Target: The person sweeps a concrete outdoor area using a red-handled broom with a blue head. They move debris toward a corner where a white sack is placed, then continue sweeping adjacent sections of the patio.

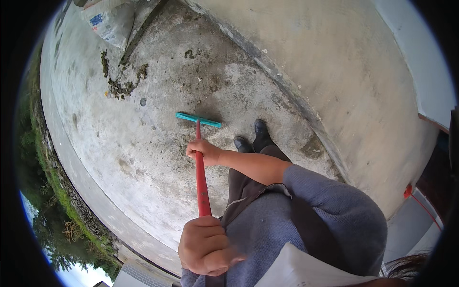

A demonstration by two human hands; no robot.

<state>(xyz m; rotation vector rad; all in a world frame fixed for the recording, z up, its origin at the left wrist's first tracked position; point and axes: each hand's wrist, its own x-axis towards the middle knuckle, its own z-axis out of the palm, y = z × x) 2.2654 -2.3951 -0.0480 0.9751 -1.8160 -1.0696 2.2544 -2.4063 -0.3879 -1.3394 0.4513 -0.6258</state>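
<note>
A long-handled floor tool, a broom or squeegee, has a red handle [202,186] and a narrow teal head [209,122]. Its head rests on or just above the stained concrete floor; its underside is hidden. My right hand [204,152] is wrapped round the lower handle, near the head. Closer to the camera, my left hand [206,245] grips the handle's upper end in a fist. Beyond the head, clumps of dark dirt or moss [122,88] lie on the concrete. My feet in dark shoes [260,126] stand to the right of the head.
A filled white woven sack [111,25] stands at the upper left beside a low concrete ledge [143,30]. A pale wall [337,71] borders the floor on the right. Grass and plants [61,186] grow beyond the left edge. A red cord [426,208] hangs at the lower right.
</note>
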